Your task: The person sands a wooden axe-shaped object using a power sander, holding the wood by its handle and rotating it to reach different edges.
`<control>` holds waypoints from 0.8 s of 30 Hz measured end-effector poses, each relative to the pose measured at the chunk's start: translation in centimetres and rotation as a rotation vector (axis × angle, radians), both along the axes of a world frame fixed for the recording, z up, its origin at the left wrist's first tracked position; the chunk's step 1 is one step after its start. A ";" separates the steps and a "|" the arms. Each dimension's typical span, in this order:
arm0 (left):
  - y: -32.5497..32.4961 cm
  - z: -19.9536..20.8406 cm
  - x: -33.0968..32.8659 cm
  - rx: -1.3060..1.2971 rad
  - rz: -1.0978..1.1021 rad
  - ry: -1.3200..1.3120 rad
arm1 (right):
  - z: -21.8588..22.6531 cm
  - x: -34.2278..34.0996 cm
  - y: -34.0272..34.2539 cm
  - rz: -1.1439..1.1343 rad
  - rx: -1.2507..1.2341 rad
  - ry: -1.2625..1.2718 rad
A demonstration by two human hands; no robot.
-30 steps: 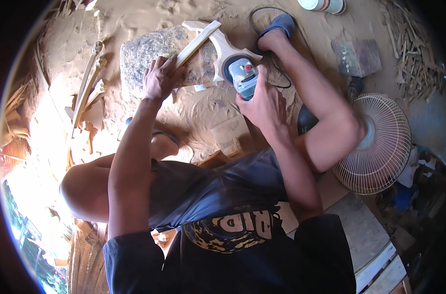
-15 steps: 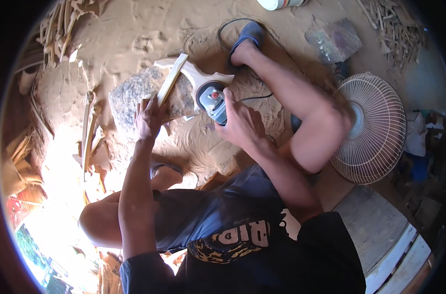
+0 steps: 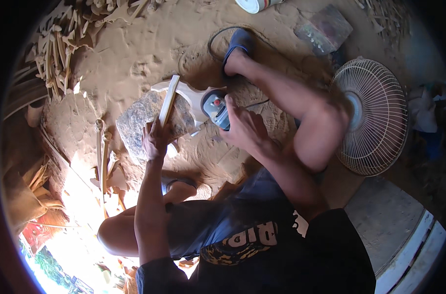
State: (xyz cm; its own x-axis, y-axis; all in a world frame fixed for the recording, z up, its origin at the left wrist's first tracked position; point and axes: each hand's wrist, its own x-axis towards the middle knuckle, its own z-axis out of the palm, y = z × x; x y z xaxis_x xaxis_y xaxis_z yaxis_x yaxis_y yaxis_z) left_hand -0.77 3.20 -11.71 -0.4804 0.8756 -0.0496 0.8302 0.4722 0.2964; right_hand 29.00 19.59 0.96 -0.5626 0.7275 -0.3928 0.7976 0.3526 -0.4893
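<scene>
My left hand [image 3: 156, 140] is closed around the lower end of a pale, straight strip [image 3: 169, 100]. Its far end lies across a pale, flat piece with curved edges [image 3: 191, 99], above a rough grey-brown stone [image 3: 138, 122]. In my right hand [image 3: 247, 130] is a small grey-blue angle grinder [image 3: 219, 112] with a red button. The grinder's round head sits at the right side of the curved piece; whether the disc touches it cannot be made out. Behind my right hand a dark cord [image 3: 258, 103] runs off.
A standing fan [image 3: 372, 117] with a wire cage is beside my right knee. Pale, knobby-ended bone-like sticks [image 3: 100, 152] stand left of the stone, and more lie heaped [image 3: 61, 54] at far left. A translucent block [image 3: 326, 29] and a white tub [image 3: 252, 4] rest on the sandy ground.
My view has turned, so the stone and far-left heap appear lower and further right. Both hands keep their grips, the left on the strip and the right on the grinder.
</scene>
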 end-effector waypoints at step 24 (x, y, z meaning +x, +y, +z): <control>-2.9 0.1 -3.2 0.361 0.171 -0.240 | 7.8 1.1 4.7 -0.496 -0.221 1.210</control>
State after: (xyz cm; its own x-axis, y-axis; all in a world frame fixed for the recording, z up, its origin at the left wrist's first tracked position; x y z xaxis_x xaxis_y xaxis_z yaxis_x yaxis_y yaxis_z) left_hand -3.95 0.33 -11.59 -0.6317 0.7664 0.1160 0.6368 0.4278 0.6414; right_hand 30.12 24.30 8.79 -0.3339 0.9422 0.0287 -0.1596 -0.0265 -0.9868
